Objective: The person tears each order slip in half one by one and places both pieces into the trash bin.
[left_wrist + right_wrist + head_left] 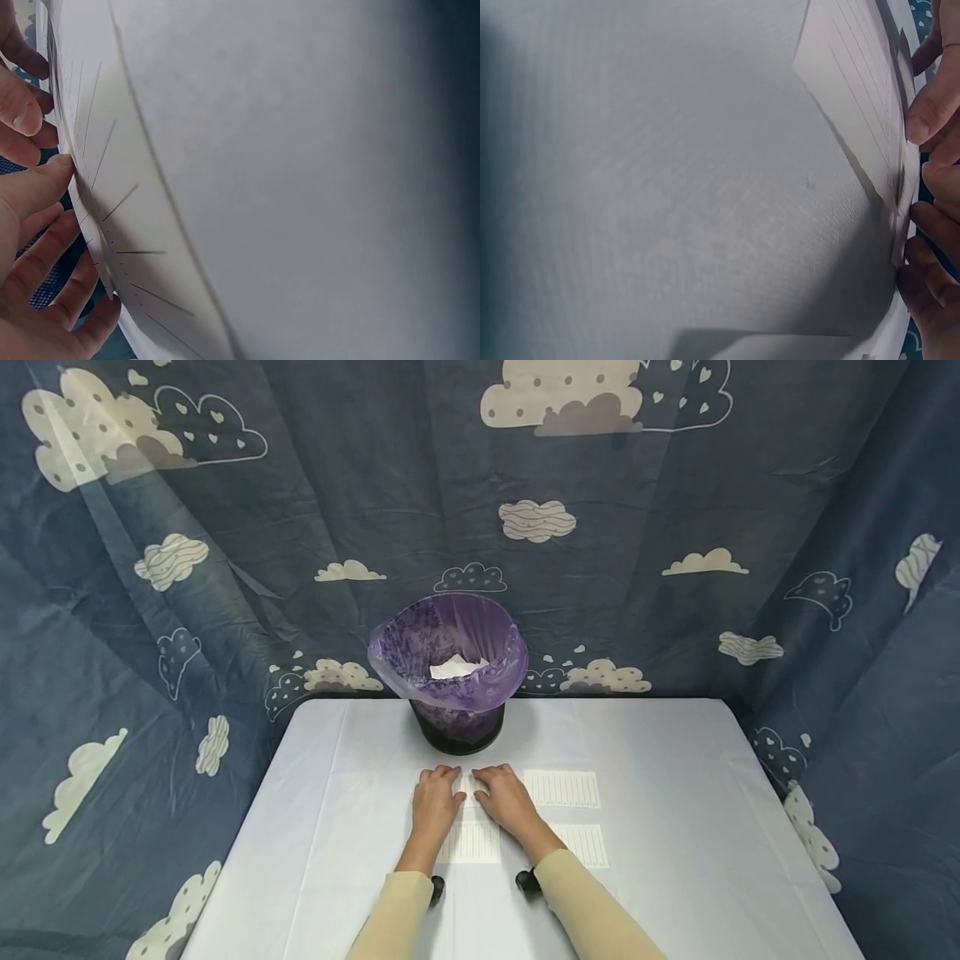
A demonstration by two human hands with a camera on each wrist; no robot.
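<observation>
Both hands are at a lined white paper strip (468,789) on the table, mostly covered by them. At its left end, my left hand (435,802) holds it, thumb (49,180) on the near side and fingers toward the far edge. My right hand (510,797) holds the other end, its fingertips (911,277) along the edge. A second lined strip (472,843) lies flat closer to me, between the forearms. Two more, a far one (561,788) and a near one (585,846), lie to the right.
Just beyond the hands stands a dark bin with a purple bag liner (487,693), white paper (456,667) inside. A white cloth covers the table (660,827). Dark blue cloud-patterned curtains (420,468) hang behind and at both sides.
</observation>
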